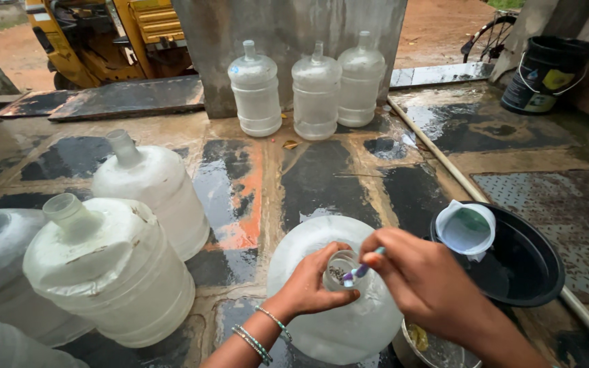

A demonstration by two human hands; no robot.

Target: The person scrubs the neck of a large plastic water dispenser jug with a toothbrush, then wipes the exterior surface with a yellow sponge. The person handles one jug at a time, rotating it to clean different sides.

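a wet tiled floor (322, 177) of dark and orange slabs spreads across the whole view, with a grey concrete pillar (288, 41) rising at the far side and a yellow machine (97, 34) behind it on the left. three clear water jugs (316, 92) stand upright in a row against the pillar's foot. on the left, two cloudy jugs (131, 238) stand close together, one behind the other, near a third grey one at the frame edge. a black basin (526, 272) lies on the right, and a small white jug (466, 228) rests on its near rim. a black bucket (547, 75) stands far right. a pale pipe (444, 163) runs slantwise past the basin. directly below the camera stands a clear water jug (335, 320), upright, its neck (341, 269) facing up. the left hand (311, 283), with bangles at the wrist, is wrapped around that neck. the right hand (420, 276) pinches a small brush (359, 269) with a blue and purple handle, its tip at the mouth of the neck. a small metal bowl (424, 341) sits just beside the jug, under the right forearm
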